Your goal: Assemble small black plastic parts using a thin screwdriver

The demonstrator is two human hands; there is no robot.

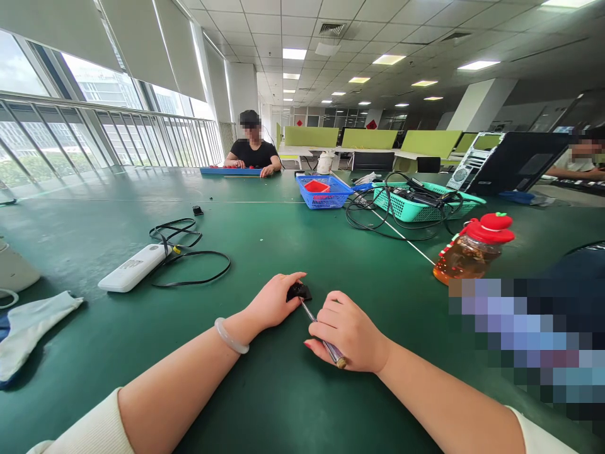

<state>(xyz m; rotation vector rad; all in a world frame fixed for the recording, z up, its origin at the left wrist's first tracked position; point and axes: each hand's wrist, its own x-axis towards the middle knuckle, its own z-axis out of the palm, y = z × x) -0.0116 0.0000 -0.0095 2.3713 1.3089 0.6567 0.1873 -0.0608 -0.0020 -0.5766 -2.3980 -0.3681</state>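
My left hand (270,304), with a pale bangle on its wrist, is closed on a small black part (299,292) at the middle of the green table (255,391). Thumb and fingers grip this part from its left side; its exact kind is too small to make out. In my right hand (348,331) is a screwdriver (333,353) with a clear handle, slanting up and left. Its metal tip meets the near edge of the black part, or lies very close to it. The right fingers are wrapped round the handle.
A white power strip (135,268) with a looped black cord lies left. Beyond are a blue basket (324,200), a green basket (406,211) with cables, and a computer case (513,162). A red-lidded bottle (472,252) stands right. Another person (255,151) sits across the table.
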